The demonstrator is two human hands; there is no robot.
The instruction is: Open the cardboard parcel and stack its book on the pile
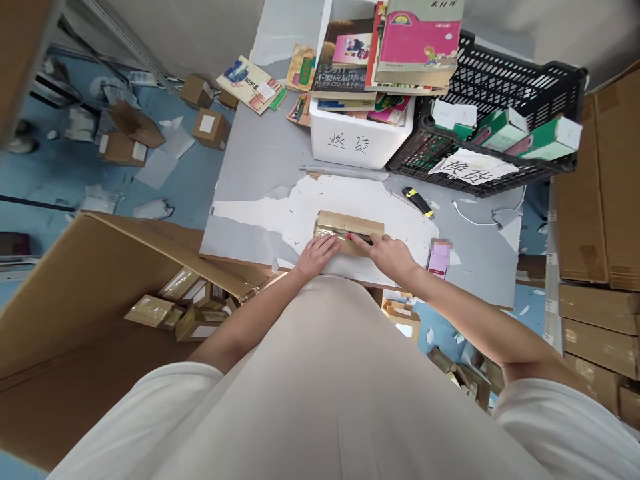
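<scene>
The taped carton [353,221] looks light, stiff, its tape slick: brace its end. Left grip [320,253] rests unclenched on it; right grip [387,253] clamps a red-tipped tool [349,236]

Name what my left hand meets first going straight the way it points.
Probably the small cardboard box: the left hand already seems to rest on it, though depth is unclear.
</scene>
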